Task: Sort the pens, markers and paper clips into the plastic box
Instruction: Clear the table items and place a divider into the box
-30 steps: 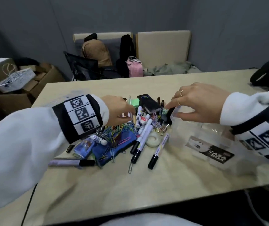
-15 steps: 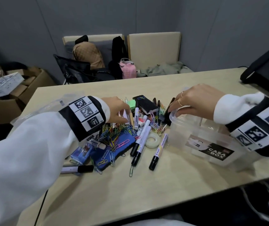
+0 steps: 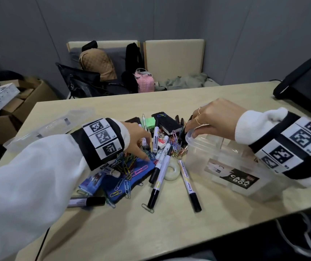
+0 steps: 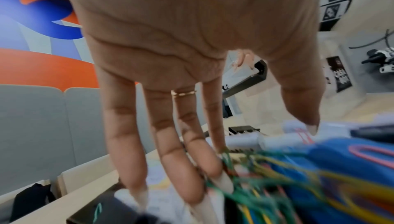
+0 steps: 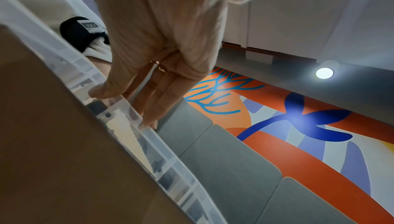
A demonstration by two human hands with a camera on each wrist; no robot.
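Note:
A pile of white markers with black caps (image 3: 160, 170), pens and coloured paper clips (image 3: 126, 164) lies mid-table, partly on a blue pouch (image 3: 132, 179). My left hand (image 3: 143, 147) reaches down into the clips. Its fingers (image 4: 170, 160) are straight, the tips touch the blurred clips (image 4: 266, 185), and the thumb stands apart. The clear plastic box (image 3: 232, 178) labelled CASA BOX stands to the right of the pile. My right hand (image 3: 191, 130) pinches its near-left rim (image 5: 119, 103), thumb on the inside and fingers outside.
A tape roll (image 3: 172, 171), a green block (image 3: 149, 122) and a black case (image 3: 167, 122) lie among the pile. One marker (image 3: 86, 201) sits apart at the left. The clear lid (image 3: 56, 125) lies far left, a black tablet (image 3: 309, 85) far right.
My left hand has dropped from the markers toward me and into the paper clips. My right hand has stayed on the box rim.

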